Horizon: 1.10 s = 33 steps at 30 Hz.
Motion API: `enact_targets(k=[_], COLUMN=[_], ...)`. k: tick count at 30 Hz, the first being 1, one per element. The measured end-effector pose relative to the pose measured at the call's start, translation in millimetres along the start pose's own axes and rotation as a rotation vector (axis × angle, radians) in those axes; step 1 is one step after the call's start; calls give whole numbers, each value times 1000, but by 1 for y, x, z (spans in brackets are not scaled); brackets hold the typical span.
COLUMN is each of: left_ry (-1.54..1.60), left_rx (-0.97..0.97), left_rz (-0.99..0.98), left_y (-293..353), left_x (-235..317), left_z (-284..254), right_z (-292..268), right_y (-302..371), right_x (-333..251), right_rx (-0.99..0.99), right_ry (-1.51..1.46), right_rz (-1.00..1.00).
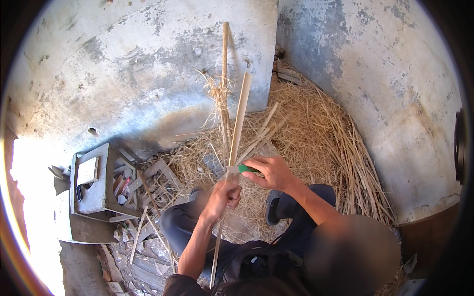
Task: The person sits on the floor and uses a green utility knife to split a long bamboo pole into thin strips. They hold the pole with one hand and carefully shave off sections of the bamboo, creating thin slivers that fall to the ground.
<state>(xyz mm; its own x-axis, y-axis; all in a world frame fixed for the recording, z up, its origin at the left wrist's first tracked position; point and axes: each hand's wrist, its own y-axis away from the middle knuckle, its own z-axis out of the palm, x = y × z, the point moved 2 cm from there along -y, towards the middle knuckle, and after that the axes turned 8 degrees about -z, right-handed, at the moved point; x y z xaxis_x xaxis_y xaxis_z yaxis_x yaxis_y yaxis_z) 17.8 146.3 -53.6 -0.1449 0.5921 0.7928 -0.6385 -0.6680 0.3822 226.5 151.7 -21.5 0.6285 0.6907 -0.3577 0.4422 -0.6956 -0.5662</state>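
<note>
Nearest, between two dark-trousered knees (178, 224), the left hand (224, 196) is closed around a long, pale strip (240, 118) that slants up and away. Just beyond it, the right hand (271, 171) grips a green-handled knife (247, 168), its blade against the strip. Farther off lies loose straw (311, 128), with a wooden frame (103, 197) to the left and an upright pole (225, 49) before a stained wall (163, 54).

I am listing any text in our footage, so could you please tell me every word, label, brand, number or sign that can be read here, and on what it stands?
No text can be read in this picture.
Pale mark on the dark clothing: too small to tell if it is lettering.
Green-handled knife in the right hand: none readable.
</note>
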Motion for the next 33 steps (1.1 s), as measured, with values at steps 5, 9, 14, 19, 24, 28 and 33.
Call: enact_targets(k=[5,9,14,19,24,28,33], left_ry=[4,-4,10,-24,-59,-85,-61], left_rx=[-43,-73,-63,-47,-45,-32,-80], left_rz=[-12,-5,-2,-8,-4,-16,-113], left_y=[0,-1,4,6,7,10,13], left_x=[-2,-5,2,2,5,5,-8], left_z=[-2,-4,4,6,9,10,11], right_z=[-2,-3,-7,-10,-19,-22,-31], right_y=[0,2,0,0,-4,-4,0], right_x=[0,1,-1,3,4,2,35], right_rx=[35,49,29,133,109,110,239], right_ry=[13,63,94,81,112,151,95], right_rz=[-15,-38,-25,-34,-44,-67,66])
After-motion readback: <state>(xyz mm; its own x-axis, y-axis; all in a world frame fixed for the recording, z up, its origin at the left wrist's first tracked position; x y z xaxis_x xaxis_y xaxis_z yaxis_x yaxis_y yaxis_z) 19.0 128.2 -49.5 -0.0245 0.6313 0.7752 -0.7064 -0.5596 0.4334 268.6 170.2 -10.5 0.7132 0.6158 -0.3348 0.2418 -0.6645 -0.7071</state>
